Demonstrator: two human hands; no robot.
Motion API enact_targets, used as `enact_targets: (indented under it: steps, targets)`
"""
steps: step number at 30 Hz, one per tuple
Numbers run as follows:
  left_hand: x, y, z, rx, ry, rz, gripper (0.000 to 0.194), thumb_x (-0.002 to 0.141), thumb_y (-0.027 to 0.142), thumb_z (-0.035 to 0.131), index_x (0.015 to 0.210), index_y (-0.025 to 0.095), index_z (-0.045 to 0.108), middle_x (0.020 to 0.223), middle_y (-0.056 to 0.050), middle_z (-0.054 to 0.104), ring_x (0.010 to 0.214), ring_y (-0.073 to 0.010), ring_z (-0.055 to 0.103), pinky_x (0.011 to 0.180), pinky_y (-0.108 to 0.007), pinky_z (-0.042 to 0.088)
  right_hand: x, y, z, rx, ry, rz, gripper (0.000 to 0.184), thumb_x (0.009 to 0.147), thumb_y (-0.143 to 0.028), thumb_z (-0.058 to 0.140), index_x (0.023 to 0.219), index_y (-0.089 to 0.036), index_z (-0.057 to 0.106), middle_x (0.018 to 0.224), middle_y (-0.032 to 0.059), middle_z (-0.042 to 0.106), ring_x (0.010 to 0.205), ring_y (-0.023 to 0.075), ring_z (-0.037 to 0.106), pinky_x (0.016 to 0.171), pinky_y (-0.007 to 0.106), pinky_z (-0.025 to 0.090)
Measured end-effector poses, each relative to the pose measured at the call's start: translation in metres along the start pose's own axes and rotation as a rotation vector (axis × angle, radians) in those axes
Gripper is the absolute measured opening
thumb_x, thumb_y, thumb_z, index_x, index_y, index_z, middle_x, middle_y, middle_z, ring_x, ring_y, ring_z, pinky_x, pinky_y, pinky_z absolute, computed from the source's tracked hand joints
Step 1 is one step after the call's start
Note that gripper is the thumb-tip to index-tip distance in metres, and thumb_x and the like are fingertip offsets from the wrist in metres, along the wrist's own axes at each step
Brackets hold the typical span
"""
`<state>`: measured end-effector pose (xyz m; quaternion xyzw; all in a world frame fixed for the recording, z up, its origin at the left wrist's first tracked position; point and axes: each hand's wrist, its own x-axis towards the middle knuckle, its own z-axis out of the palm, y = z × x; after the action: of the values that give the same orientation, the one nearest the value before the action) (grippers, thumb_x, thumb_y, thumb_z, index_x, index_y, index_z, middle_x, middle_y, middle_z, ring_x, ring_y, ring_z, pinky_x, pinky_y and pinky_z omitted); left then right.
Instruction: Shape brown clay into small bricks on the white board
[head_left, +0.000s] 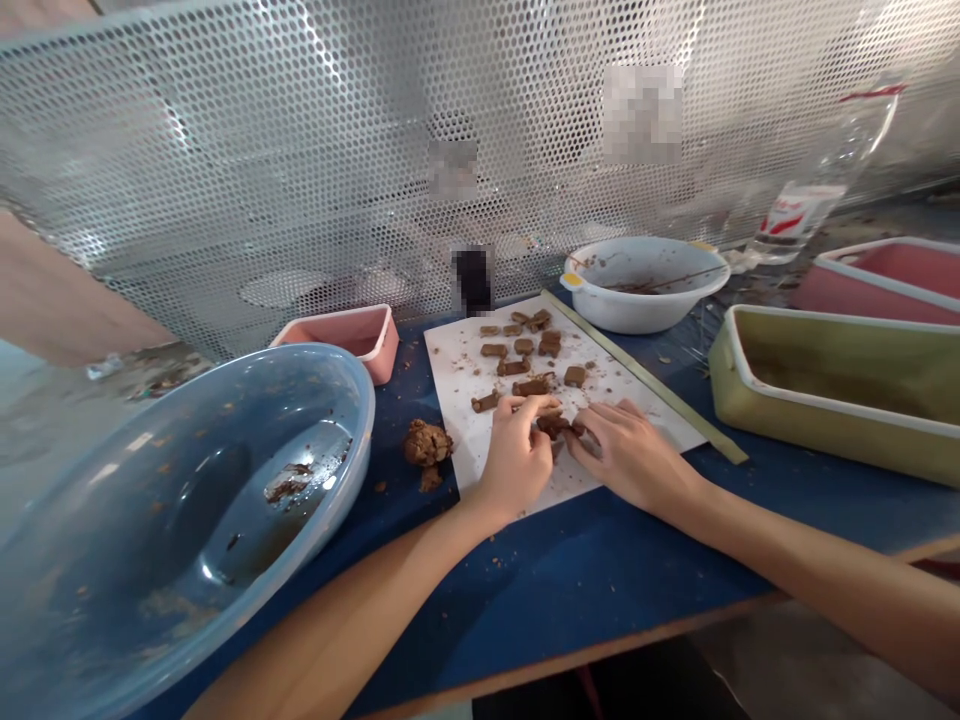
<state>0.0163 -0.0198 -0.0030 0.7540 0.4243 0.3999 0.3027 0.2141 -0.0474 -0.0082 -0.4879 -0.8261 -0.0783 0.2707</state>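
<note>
Two hands (pixel 521 452) (pixel 628 450), fingers curled inward around brown clay (pixel 553 424).

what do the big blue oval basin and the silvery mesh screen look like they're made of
Big blue oval basin: probably plastic, smooth and glossy, given its translucent-looking wall and bright highlights.
Silvery mesh screen: likely perforated metal with a shiny finish, judging by its regular round holes and streaky glare.

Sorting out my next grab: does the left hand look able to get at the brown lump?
Probably yes: the brown lump sits beside the white sheet, close to the left hand, and nothing stands between them.
</note>
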Motion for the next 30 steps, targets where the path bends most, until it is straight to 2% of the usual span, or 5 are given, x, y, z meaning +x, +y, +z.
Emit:
enact_targets:
  steps: [6,13,22,30]
  targets:
    - [-0.0006,0.0002,-0.0006,-0.007,-0.009,-0.03,0.055,0.085,-0.007,0.047,0.124,0.022,0.069,0.124,-0.009,0.06,0.121,-0.0251,0.069,0.117,-0.053,0.058,-0.0004,-0.0007,0.0009,0.003,-0.028,0.025,0.021,0.105,-0.021,0.062,0.087,-0.023,0.051,0.081,0.0,0.063,0.074,0.0205,0.063,0.082,0.039,0.042]
    - [-0.0008,0.0004,-0.0009,-0.018,-0.006,-0.034,0.055,0.085,-0.008,0.045,0.124,0.022,0.069,0.124,-0.01,0.06,0.123,-0.0255,0.069,0.114,-0.051,0.059,-0.0036,0.0006,0.0034,0.002,-0.015,0.024,0.019,0.108,-0.024,0.057,0.089,-0.023,0.052,0.083,0.0014,0.064,0.078,0.0221,0.064,0.084,0.041,0.043]
    - [-0.0004,0.0016,-0.001,-0.02,-0.029,-0.047,0.053,0.087,-0.007,0.046,0.125,0.023,0.068,0.126,-0.009,0.06,0.121,-0.0248,0.07,0.118,-0.052,0.057,-0.0011,0.0001,0.004,0.003,-0.032,0.022,0.021,0.105,-0.019,0.06,0.087,-0.023,0.051,0.083,0.0006,0.064,0.075,0.0198,0.062,0.082,0.038,0.042]
    - [-0.0005,-0.0001,-0.0014,-0.004,-0.039,-0.034,0.054,0.086,-0.005,0.046,0.126,0.024,0.067,0.123,-0.008,0.06,0.122,-0.0255,0.068,0.115,-0.052,0.058,-0.0003,0.0009,0.0046,0.007,-0.04,-0.004,0.02,0.111,-0.021,0.053,0.091,-0.023,0.054,0.085,0.0021,0.065,0.077,0.0203,0.063,0.081,0.038,0.044]
